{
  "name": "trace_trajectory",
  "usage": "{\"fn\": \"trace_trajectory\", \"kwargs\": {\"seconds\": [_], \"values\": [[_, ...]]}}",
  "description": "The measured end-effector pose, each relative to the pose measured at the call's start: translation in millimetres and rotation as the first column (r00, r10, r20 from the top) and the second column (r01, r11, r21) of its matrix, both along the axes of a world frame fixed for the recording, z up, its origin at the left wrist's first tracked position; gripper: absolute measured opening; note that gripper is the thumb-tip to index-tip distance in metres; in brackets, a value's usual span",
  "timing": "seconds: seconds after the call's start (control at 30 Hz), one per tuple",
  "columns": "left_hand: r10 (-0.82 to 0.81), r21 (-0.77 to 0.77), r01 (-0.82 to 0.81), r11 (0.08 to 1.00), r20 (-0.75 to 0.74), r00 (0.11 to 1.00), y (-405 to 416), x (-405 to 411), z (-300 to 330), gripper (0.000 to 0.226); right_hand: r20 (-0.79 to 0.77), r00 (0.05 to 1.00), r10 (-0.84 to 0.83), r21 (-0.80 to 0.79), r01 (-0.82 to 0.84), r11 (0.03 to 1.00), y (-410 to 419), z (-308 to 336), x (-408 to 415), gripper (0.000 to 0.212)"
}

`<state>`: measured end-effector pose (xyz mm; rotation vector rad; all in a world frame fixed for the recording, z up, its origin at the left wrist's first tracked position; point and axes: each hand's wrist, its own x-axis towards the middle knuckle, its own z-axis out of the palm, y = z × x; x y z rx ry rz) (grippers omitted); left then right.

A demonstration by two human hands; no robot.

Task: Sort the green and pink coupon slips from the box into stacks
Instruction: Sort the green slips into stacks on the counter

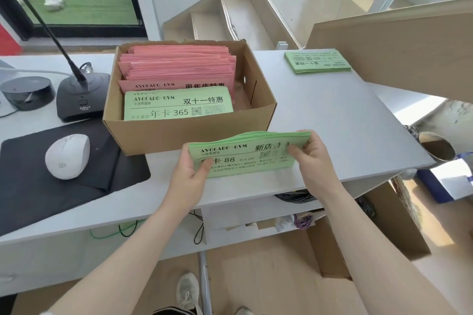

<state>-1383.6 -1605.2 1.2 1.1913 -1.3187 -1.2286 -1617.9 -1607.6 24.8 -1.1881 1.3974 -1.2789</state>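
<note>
**Green bundle squared up at the desk edge**

Left hand (190,170) and right hand (311,155) each pinch an end of the green slips (245,155), probably aligning them (edges bowed). Beyond, the box (179,133) keeps pink slips (179,66); far right, a green stack (317,61).

Both forearms are bare with no sleeves showing, and a pale lace-up sneaker (187,291) covers one foot.

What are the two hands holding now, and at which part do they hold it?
Both hold one bundle of green paper coupon slips: the left hand pinches its left end, the right hand its right end.
</note>
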Motion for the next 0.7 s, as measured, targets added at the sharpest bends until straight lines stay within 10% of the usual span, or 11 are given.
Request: {"fn": "trace_trajectory", "kwargs": {"seconds": [0.5,0.7], "values": [[-0.131,-0.179,0.243,0.953,0.480,0.868,-27,-15,5,0.023,-0.083,0.959,-0.270,0.029,0.273,0.962,-3,-3,-25,0.030],[-0.119,-0.286,0.270,0.919,0.452,0.884,-33,-64,23,0.042,-0.145,0.933,-0.330,0.048,0.340,0.939,-4,1,-68,0.054]]}}
